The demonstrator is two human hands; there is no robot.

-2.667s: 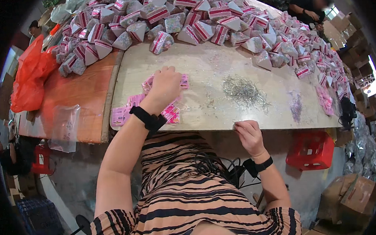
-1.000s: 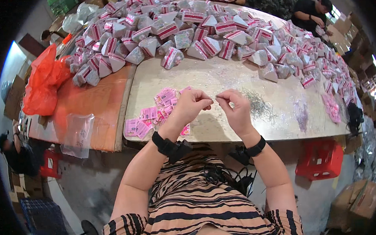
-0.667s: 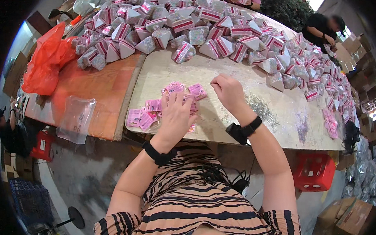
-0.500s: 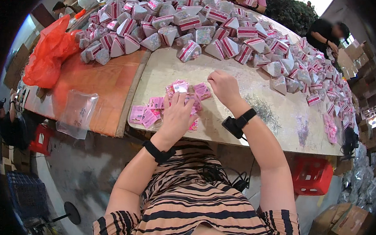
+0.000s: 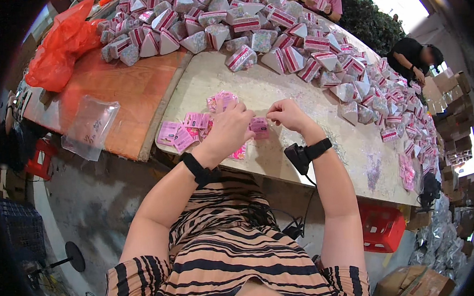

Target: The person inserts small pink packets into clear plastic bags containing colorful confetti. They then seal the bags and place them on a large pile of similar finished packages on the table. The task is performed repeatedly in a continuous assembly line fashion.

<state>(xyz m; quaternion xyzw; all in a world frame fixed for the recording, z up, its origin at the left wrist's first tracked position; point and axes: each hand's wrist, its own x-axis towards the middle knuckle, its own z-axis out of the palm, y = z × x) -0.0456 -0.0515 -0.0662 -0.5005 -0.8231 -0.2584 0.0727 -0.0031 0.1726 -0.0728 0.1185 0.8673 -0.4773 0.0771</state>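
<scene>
My left hand (image 5: pixel 227 133) rests over a small pink packet (image 5: pixel 259 126) on the pale table (image 5: pixel 276 87), its fingers pinching the packet's left side. My right hand (image 5: pixel 287 115) meets it from the right, fingertips closed at the packet's top edge. Several more pink packets (image 5: pixel 185 132) lie fanned out just left of my left hand, some under it. A loose scatter of small silvery metal pieces (image 5: pixel 338 145) lies on the table to the right of my right wrist.
A big heap of filled pyramid-shaped bags (image 5: pixel 252 24) covers the table's far side. An orange bag (image 5: pixel 60 47) and an empty clear plastic bag (image 5: pixel 88 126) lie on the orange table at left. Two other people (image 5: pixel 412 58) work beyond. A red crate (image 5: pixel 380 226) sits below.
My right hand came up from my lap to the table and joined my left hand at the pink packets. Both hands now hold one packet between them.
</scene>
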